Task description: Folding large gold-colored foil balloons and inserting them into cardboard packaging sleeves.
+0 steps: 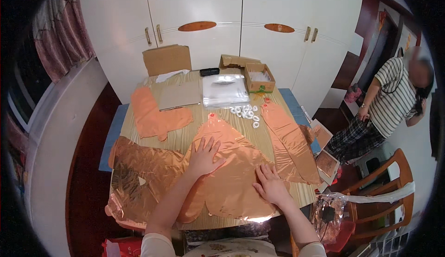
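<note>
A large flat rose-gold foil balloon (236, 173) lies deflated across the middle of the table. My left hand (204, 157) rests flat on its upper left part, fingers spread. Palm down, my right hand (271, 185) presses on its right side, fingers apart. Neither hand grips anything. To the left, a crinkled, shinier foil sheet (148, 173) hangs over the table's edge. A smaller balloon (157, 113) lies beyond it, and a long one (289, 141) stretches along the right side.
Small white coils (245, 112) lie beside a stack of transparent plastic bags (225, 91). Behind are a grey board (181, 95), a black case (209, 72) and an open cardboard box (259, 77). A wooden chair (398, 187) is at the right; another person (389, 99) stands beyond.
</note>
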A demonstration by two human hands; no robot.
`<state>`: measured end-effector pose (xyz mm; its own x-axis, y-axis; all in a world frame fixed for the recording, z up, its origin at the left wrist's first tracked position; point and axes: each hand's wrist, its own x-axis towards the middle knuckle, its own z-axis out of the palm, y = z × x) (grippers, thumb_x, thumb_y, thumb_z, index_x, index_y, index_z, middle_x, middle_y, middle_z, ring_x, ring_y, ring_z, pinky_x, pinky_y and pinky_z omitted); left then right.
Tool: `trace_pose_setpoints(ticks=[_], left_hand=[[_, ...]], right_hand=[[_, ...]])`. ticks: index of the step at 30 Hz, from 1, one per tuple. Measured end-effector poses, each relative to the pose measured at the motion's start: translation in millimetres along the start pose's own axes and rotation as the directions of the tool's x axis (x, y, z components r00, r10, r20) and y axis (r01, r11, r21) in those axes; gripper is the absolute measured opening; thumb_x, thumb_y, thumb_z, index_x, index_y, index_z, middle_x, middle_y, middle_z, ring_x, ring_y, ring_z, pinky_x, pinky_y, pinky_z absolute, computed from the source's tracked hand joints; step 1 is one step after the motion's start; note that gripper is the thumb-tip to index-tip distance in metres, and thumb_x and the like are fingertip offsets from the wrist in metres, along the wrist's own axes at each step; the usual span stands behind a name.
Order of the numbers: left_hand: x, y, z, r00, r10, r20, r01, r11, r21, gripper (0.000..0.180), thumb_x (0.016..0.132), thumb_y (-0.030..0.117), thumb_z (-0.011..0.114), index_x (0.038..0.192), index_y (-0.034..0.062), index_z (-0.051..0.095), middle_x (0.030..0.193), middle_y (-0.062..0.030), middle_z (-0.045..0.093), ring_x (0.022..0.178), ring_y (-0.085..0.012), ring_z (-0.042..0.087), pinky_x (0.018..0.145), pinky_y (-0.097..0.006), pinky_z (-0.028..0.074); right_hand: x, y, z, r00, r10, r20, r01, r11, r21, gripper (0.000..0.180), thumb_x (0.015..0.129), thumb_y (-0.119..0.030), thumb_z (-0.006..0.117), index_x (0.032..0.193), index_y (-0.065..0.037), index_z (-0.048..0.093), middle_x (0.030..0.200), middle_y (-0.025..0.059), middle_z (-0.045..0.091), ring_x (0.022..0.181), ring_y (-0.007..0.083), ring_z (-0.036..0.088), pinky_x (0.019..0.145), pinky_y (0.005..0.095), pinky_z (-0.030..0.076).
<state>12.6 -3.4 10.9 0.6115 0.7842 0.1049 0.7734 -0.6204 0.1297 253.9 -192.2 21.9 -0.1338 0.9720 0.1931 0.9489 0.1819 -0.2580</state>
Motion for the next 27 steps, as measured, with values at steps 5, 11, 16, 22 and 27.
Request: trace_pose_setpoints(ticks=[5,11,16,22,27], left_hand=[[-2.0,-1.3,-1.2,1.0,-0.002,0.012,0.002,1.0,-0.011,0.082,0.086,0.069,0.044,0.149,0.0174,0.035,0.157,-0.0125,0.028,0.145,-0.0387,0.021,0.112,-0.066,0.012],[-0.9,-1.1,-1.2,1.0,-0.007,0.003,0.007,1.0,-0.029,0.083,0.086,0.07,0.044,0.15,0.0178,0.035,0.157,-0.0129,0.027,0.146,-0.0382,0.02,0.113,-0.065,0.011],[-4.2,-2.2,-5.8,1.0,-0.002,-0.015,0.002,1.0,-0.027,0.08,0.088,0.068,0.042,0.15,0.017,0.034,0.157,-0.0133,0.026,0.145,-0.0383,0.02,0.113,-0.065,0.012],[-7.0,-37.4,-38.8,0.974,-0.049,-0.222,0.033,0.996,-0.077,0.063,0.09,0.043,0.053,0.14,0.0059,0.044,0.149,-0.0154,0.038,0.137,-0.0388,0.035,0.111,-0.058,0.025],[-11.3,-158.0,-28.7,0.878,-0.192,-0.438,0.142,0.979,-0.144,0.046,0.081,0.013,0.058,0.125,-0.0015,0.054,0.131,-0.0208,0.053,0.123,-0.0394,0.047,0.104,-0.052,0.036]], right_hand=[[-0.7,-0.2,1.3,1.0,-0.017,0.003,0.018,1.0,-0.014,0.057,0.095,-0.036,0.054,0.138,0.0,0.045,0.141,0.0272,0.043,0.133,0.0426,0.039,0.113,0.0518,0.027],[-2.1,-1.4,1.4,1.0,-0.006,-0.013,0.005,1.0,-0.02,0.056,0.095,-0.038,0.053,0.135,0.0,0.047,0.14,0.0265,0.045,0.134,0.0387,0.04,0.114,0.0518,0.026],[0.7,-5.0,-5.5,1.0,0.021,0.023,-0.022,0.999,0.036,0.057,0.094,-0.038,0.054,0.136,0.0,0.046,0.143,0.0257,0.042,0.135,0.0387,0.039,0.114,0.0514,0.026],[47.7,-32.9,-34.3,0.993,-0.111,-0.026,0.113,0.992,0.064,0.057,0.092,-0.034,0.058,0.138,-0.002,0.045,0.143,0.0229,0.043,0.132,0.0395,0.042,0.112,0.0507,0.03],[150.1,-81.1,-12.2,0.928,-0.37,-0.039,0.372,0.92,0.125,0.053,0.091,-0.031,0.059,0.135,-0.002,0.049,0.134,0.0206,0.053,0.126,0.0375,0.048,0.11,0.0481,0.034]])
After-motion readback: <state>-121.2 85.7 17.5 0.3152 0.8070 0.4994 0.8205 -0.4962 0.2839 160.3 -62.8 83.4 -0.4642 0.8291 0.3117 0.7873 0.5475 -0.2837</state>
